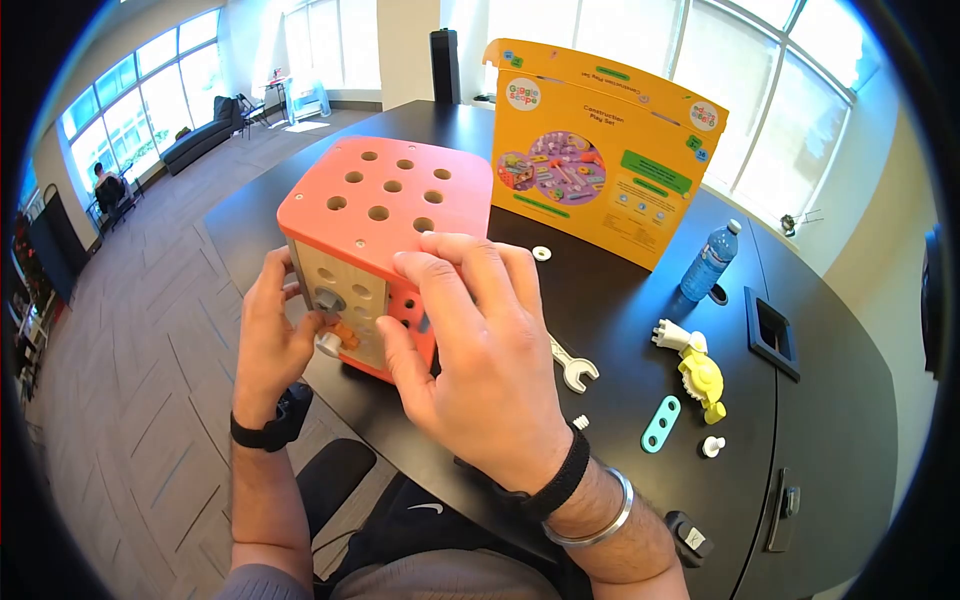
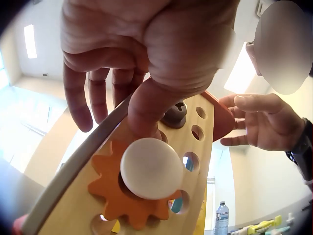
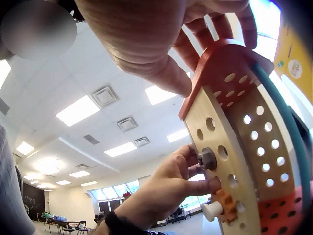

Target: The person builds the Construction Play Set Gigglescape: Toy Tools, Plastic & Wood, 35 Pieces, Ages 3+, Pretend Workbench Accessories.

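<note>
The toy box (image 1: 392, 237) is right in front of me at the near left edge of the dark table (image 1: 830, 430), red top up. My hands are apart, one at either side of it. My left hand (image 1: 272, 320), at the box's 8 o'clock, grips its edge: the fingers go round behind, and the thumb presses the wooden panel (image 3: 203, 110) between the grey bolt (image 3: 207, 158) and the orange gear (image 2: 110, 188). A white peg (image 2: 151, 169) sits in the middle of that gear. My right hand (image 1: 485, 335), at 4 o'clock, has its fingers spread over the top's edge and its thumb lower, beside the panel; I can't tell how firmly it presses. From the box, the yellow carton (image 1: 610, 145) stands at 2 o'clock, the water bottle (image 1: 709, 265) at 3, and the white wrench (image 1: 575, 368) and green strip (image 1: 661, 424) lie at 4.
</note>
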`<state>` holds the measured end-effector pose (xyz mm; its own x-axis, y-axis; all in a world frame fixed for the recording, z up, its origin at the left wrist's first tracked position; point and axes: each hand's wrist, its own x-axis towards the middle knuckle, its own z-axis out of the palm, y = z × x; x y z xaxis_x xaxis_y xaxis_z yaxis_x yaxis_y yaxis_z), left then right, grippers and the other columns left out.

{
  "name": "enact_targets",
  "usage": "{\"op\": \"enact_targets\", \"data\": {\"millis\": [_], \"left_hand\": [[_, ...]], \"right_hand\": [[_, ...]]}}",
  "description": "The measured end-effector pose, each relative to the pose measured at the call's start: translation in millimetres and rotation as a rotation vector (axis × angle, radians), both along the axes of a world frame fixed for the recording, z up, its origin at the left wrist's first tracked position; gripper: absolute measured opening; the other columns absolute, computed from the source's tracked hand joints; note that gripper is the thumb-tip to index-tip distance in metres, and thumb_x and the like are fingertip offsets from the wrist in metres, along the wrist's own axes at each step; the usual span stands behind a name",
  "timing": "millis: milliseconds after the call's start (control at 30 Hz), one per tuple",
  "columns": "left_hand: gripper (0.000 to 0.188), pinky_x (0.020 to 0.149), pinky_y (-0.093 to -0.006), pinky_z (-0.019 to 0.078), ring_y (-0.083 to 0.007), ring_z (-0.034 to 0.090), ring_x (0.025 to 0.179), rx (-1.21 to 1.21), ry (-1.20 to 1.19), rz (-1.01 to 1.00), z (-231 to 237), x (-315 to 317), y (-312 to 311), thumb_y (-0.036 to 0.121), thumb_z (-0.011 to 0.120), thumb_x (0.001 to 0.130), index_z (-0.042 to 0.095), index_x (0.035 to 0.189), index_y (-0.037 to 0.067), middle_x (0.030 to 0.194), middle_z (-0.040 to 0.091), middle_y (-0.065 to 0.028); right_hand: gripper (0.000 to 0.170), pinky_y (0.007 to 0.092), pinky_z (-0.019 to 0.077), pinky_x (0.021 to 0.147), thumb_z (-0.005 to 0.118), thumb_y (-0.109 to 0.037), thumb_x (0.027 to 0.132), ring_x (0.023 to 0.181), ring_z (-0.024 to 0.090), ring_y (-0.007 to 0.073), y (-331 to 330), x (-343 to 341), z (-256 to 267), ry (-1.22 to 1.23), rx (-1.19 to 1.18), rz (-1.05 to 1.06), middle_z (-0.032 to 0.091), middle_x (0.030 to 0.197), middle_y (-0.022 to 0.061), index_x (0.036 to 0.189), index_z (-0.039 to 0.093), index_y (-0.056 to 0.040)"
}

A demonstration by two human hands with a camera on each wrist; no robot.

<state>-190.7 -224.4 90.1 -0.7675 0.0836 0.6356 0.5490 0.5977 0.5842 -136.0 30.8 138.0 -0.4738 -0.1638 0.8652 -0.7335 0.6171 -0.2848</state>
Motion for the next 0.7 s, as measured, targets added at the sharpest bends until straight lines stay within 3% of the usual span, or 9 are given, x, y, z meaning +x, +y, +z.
{"op": "enact_targets", "data": {"millis": [233, 400, 533, 633, 700], "left_hand": [[0.065, 0.113, -0.0494, 0.0565, -0.0339, 0.069, 0.135, -0.081, 0.135, 0.098, 13.5, 15.6, 3.3, -0.018, 0.060, 0.084, 0.059, 0.146, 0.002, 0.140, 0.069, -0.0162], [0.063, 0.107, -0.0466, 0.0580, -0.0401, 0.068, 0.124, -0.261, 0.311, 0.139, 16.6, 17.9, 6.5, -0.023, 0.055, 0.083, 0.062, 0.140, 0.002, 0.138, 0.067, -0.0201], [0.062, 0.102, -0.0448, 0.0576, -0.0392, 0.066, 0.119, -0.245, 0.276, 0.114, 27.4, 28.7, 18.1, -0.025, 0.057, 0.078, 0.066, 0.133, 0.003, 0.132, 0.070, -0.0189], [0.058, 0.100, -0.0437, 0.0570, -0.0380, 0.065, 0.117, -0.415, 0.323, 0.156, 27.5, 26.2, 15.1, -0.022, 0.062, 0.075, 0.068, 0.127, 0.004, 0.122, 0.074, -0.0149], [0.057, 0.095, -0.0452, 0.0596, -0.0371, 0.065, 0.113, -0.467, 0.337, 0.189, 26.4, 25.1, 15.3, -0.016, 0.073, 0.074, 0.072, 0.126, 0.009, 0.119, 0.079, -0.0057]], "right_hand": [[0.050, 0.0478, 0.0494, 0.093, 0.089, -0.009, 0.082, 0.105, 0.060, 0.0355, -1.6, -2.0, -5.9, -0.006, 0.054, -0.140, 0.064, 0.119, 0.0128, 0.128, 0.070, -0.0042], [0.059, 0.0472, 0.0489, 0.091, 0.089, -0.011, 0.082, 0.104, 0.063, 0.0340, 2.9, -1.7, -7.1, -0.110, 0.153, -0.210, 0.063, 0.117, 0.0132, 0.137, 0.066, -0.0042], [0.057, 0.0483, 0.0524, 0.088, 0.090, -0.015, 0.084, 0.101, 0.067, 0.0370, 6.8, 1.4, -11.4, -0.243, 0.225, -0.161, 0.065, 0.114, 0.0164, 0.133, 0.065, -0.0005], [0.052, 0.0502, 0.0564, 0.085, 0.092, -0.020, 0.085, 0.098, 0.071, 0.0399, 6.5, -2.7, -17.7, -0.431, 0.288, -0.111, 0.069, 0.110, 0.0194, 0.123, 0.064, 0.0014], [0.051, 0.0509, 0.0594, 0.084, 0.095, -0.024, 0.084, 0.097, 0.075, 0.0416, 6.2, -5.3, -21.2, -0.453, 0.317, -0.113, 0.073, 0.105, 0.0204, 0.116, 0.063, 0.0006]]}}
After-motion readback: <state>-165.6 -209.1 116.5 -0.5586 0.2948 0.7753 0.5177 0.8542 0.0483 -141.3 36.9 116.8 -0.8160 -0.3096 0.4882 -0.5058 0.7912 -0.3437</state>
